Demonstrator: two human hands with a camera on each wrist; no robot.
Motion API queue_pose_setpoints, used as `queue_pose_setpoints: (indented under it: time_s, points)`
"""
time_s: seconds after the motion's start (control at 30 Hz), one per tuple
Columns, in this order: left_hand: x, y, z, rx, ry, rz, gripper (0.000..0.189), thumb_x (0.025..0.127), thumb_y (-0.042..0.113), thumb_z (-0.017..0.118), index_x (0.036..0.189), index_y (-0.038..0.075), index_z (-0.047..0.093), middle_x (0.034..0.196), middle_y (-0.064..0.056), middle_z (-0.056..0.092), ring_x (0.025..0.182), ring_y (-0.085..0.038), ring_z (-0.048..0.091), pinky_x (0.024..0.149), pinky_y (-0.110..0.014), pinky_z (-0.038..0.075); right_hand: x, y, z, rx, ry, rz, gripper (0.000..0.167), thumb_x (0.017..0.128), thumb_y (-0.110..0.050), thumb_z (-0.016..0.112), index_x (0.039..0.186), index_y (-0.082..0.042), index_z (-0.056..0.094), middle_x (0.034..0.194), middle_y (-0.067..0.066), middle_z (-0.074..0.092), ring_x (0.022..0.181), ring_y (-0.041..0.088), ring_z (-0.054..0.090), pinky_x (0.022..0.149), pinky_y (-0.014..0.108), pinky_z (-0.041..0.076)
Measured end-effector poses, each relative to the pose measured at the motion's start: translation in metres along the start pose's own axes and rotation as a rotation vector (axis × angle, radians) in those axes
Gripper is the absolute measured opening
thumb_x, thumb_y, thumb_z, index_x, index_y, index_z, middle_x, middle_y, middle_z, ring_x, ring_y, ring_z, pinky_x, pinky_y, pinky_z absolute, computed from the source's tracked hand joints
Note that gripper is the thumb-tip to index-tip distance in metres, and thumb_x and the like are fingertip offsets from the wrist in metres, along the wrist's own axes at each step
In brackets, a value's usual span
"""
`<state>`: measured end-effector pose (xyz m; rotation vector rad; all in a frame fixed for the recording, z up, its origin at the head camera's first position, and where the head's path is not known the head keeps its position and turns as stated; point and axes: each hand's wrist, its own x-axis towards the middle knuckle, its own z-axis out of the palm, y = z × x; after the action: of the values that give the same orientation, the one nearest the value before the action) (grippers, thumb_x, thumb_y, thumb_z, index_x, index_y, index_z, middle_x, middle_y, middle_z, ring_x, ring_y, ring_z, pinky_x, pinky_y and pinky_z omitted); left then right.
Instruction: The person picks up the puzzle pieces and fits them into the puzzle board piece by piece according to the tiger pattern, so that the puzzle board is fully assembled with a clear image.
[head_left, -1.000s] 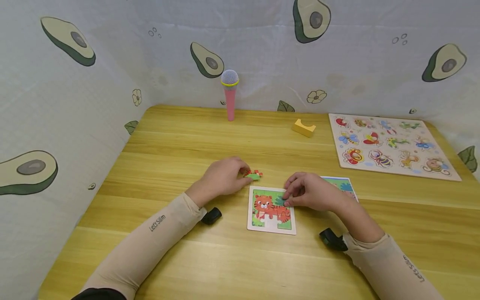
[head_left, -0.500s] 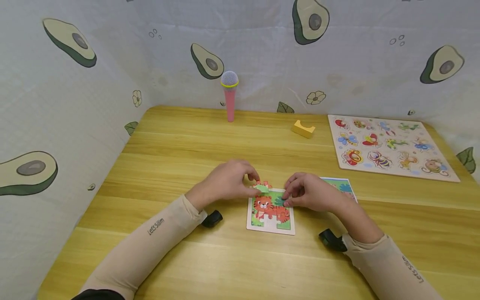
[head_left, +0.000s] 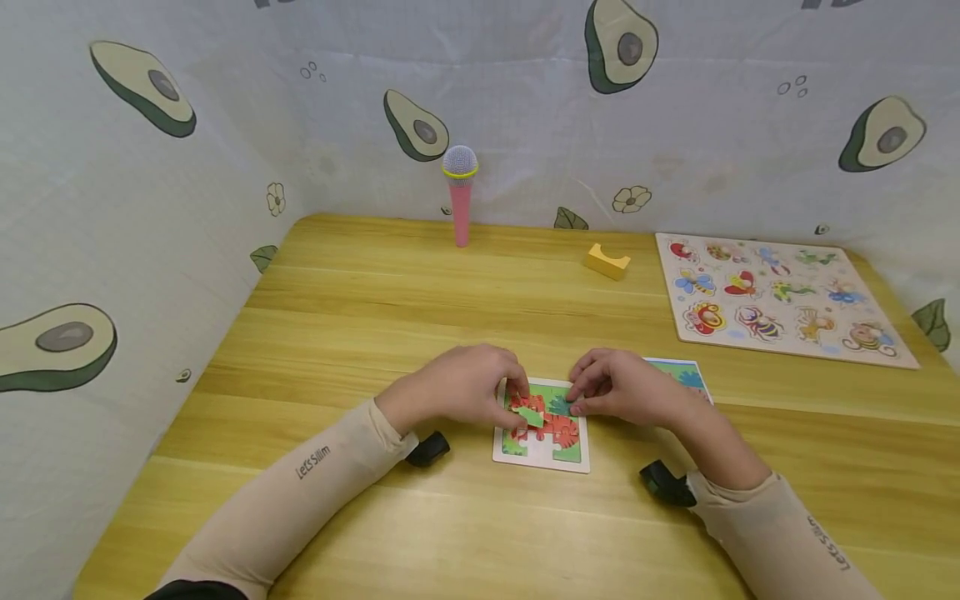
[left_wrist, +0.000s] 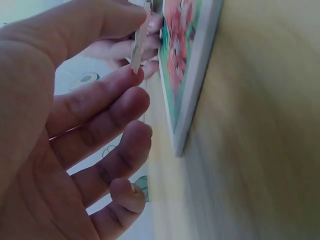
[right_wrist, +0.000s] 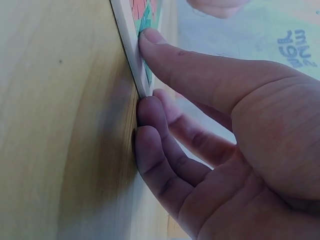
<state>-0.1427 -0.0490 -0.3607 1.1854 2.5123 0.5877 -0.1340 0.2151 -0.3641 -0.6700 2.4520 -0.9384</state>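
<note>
My left hand [head_left: 471,385] pinches a green and red jigsaw piece [head_left: 531,417] between thumb and forefinger, over the jigsaw puzzle [head_left: 540,452]. In the left wrist view the piece [left_wrist: 137,52] stands edge-on between the fingertips; the other fingers are loosely curled. The puzzle has a pale frame and shows a red tiger on green, with a bare gap at its near side. At its far right corner my right hand [head_left: 628,386] holds it. The right wrist view shows the thumb [right_wrist: 159,47] on the puzzle's face and the fingers bent against its corner.
Partly behind the right hand lies another picture [head_left: 688,372] in green and blue. A wooden peg board [head_left: 787,317] with insect shapes is at the back right. A yellow notched block [head_left: 606,262] and an upright pink toy microphone [head_left: 461,208] are near the back edge.
My left hand has carried the jigsaw piece from the table beyond the puzzle toward me and to the right, over the tiger picture. The right hand has stayed at the puzzle's corner.
</note>
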Motion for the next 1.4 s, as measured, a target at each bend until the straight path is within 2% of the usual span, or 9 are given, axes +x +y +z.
queue_pose_setpoints:
  time_s: [0.33,1.07,1.4]
  points:
    - [-0.002,0.008,0.004,0.027,-0.041,0.032,0.03,0.082,0.045,0.082,0.097,0.02,0.075,0.091,0.014,0.061,0.079,-0.005,0.056,0.072,-0.023,0.047,-0.001,0.0,0.001,-0.001,0.016,-0.014,0.004,0.087,-0.012,0.08,0.091,-0.011,0.08,0.108,0.006,0.062,0.089,0.019,0.058,0.074,0.027,0.053]
    - [-0.002,0.014,0.014,0.085,-0.081,0.086,0.024,0.083,0.045,0.081,0.089,0.025,0.071,0.085,0.016,0.058,0.076,0.0,0.052,0.066,-0.02,0.044,-0.001,0.003,0.001,-0.016,0.017,-0.013,0.004,0.087,-0.013,0.08,0.091,-0.013,0.08,0.108,0.003,0.062,0.09,0.019,0.058,0.076,0.028,0.052]
    - [-0.003,0.021,0.017,0.184,-0.098,0.093,0.026,0.084,0.048,0.079,0.093,0.025,0.071,0.085,0.016,0.056,0.072,0.0,0.05,0.062,-0.021,0.042,0.0,0.003,0.002,-0.016,0.016,0.0,0.003,0.087,-0.014,0.08,0.09,-0.013,0.08,0.108,0.003,0.062,0.091,0.019,0.058,0.076,0.028,0.052]
